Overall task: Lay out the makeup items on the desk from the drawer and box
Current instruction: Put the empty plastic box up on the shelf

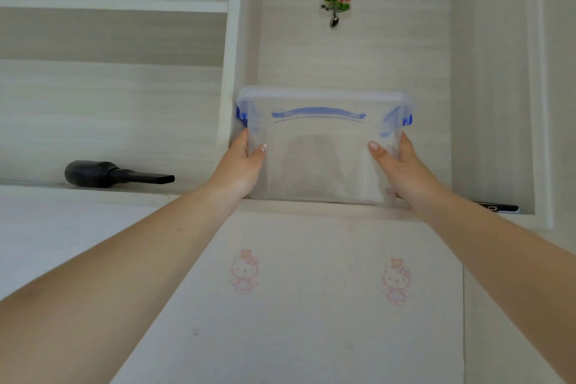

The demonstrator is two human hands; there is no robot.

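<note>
A clear plastic box [324,146] with a blue handle and blue side clips stands in a high shelf niche above me, its lid on. My left hand [241,165] grips the box's left side, thumb on the front face. My right hand [402,168] grips the right side in the same way. The box's bottom rests at the niche's front edge. What is inside the box cannot be made out through its cloudy wall.
A black hair dryer [115,174] lies on the shelf to the left. A dark flat device [497,207] lies at the niche's right end. A sticker hook [335,6] hangs on the back wall. Below is a white panel [311,305] with cartoon cat prints.
</note>
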